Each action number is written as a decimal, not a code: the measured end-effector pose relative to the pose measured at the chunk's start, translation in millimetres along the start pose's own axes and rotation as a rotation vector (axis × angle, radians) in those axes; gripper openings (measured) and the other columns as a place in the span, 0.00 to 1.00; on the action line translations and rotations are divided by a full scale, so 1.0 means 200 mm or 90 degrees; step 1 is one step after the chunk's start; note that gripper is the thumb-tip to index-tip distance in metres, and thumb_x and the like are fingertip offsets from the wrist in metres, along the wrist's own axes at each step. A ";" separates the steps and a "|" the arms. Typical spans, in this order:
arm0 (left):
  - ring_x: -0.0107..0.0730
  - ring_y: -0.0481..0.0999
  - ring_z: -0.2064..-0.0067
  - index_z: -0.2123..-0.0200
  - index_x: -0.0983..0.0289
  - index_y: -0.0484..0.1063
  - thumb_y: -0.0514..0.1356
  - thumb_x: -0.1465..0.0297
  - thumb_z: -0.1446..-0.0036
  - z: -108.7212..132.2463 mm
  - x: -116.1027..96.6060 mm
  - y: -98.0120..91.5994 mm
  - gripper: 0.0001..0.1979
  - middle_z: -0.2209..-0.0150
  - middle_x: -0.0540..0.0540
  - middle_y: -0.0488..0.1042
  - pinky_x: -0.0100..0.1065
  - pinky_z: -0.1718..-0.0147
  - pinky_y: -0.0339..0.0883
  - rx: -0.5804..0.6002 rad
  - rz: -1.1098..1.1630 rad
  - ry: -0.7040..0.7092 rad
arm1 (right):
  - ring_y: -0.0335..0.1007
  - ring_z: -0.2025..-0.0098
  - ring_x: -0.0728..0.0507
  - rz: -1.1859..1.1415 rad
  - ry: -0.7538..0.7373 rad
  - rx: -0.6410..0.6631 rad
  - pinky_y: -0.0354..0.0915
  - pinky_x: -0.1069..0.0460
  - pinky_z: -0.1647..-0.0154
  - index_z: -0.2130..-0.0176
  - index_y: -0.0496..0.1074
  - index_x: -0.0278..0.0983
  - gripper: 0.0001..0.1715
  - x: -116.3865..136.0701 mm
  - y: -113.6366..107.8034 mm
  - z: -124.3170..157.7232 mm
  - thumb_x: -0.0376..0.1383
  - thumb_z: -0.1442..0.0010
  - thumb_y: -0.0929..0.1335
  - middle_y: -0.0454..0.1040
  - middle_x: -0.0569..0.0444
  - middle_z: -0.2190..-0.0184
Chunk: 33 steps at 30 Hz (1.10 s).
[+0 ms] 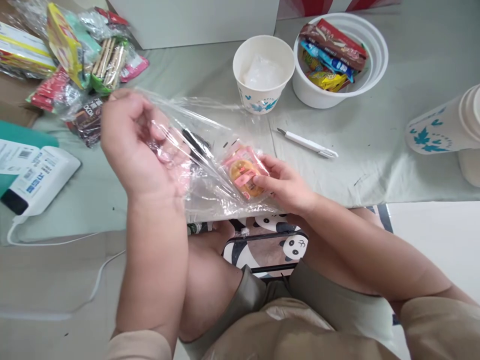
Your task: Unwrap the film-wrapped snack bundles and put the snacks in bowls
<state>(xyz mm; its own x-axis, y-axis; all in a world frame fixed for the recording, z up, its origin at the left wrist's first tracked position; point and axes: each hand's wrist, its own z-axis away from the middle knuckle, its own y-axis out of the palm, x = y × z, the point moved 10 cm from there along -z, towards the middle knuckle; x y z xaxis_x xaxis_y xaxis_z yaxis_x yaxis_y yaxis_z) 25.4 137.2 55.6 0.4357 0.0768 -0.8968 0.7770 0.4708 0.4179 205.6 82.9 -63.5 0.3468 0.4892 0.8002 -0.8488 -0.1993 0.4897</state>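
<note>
My left hand (pixel 140 137) is closed on the gathered end of a clear plastic bag (pixel 206 187), raised above the front of the table. The bag stretches across to my right hand (pixel 287 185), whose thumb presses on a small pink-edged packet with a round yellow biscuit (pixel 242 172) in it. The packet lies against the bag's lower right end; whether it is inside the film or in front, I cannot tell. A dark object (pixel 197 145) shows through the film near the left fingers. A white pen (pixel 307 142) lies beyond my right hand.
Behind stand a paper cup (pixel 245 97) with crumpled clear plastic and a white tub (pixel 318 97) of wrapped snacks. Snack packs (pixel 65 47) pile at the left, above a white corded device (pixel 48 175). Stacked paper cups (pixel 431 130) lie at the right.
</note>
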 end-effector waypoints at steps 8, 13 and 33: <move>0.19 0.40 0.83 0.76 0.60 0.56 0.61 0.71 0.52 -0.17 0.23 -0.23 0.13 0.82 0.44 0.48 0.29 0.88 0.30 -0.077 -0.048 -0.163 | 0.77 0.65 0.46 -0.112 -0.011 -0.041 0.75 0.50 0.62 0.53 0.73 0.41 0.27 0.06 -0.11 0.01 0.43 0.51 0.77 0.79 0.56 0.63; 0.20 0.58 0.82 0.76 0.62 0.66 0.60 0.69 0.47 -0.23 0.22 -0.25 0.07 0.82 0.45 0.61 0.29 0.83 0.47 0.019 -0.238 -0.078 | 0.76 0.64 0.47 0.120 -0.163 -0.020 0.73 0.52 0.64 0.53 0.77 0.41 0.20 0.25 -0.16 0.07 0.40 0.46 0.76 0.80 0.57 0.62; 0.18 0.56 0.82 0.77 0.62 0.68 0.63 0.73 0.38 -0.14 0.20 -0.10 0.14 0.80 0.45 0.65 0.31 0.81 0.43 0.183 -0.276 0.065 | 0.78 0.60 0.44 0.375 -0.133 0.023 0.74 0.50 0.62 0.51 0.81 0.38 0.22 0.27 -0.16 0.09 0.42 0.46 0.75 0.82 0.51 0.56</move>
<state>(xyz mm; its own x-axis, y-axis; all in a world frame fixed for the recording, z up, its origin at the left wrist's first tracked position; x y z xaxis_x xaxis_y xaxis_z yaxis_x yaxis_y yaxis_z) 15.4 156.1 7.0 0.0110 0.0207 -0.9997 0.9754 0.2201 0.0153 258.4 100.3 -29.2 -0.1013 0.1122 0.9885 -0.9085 -0.4154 -0.0460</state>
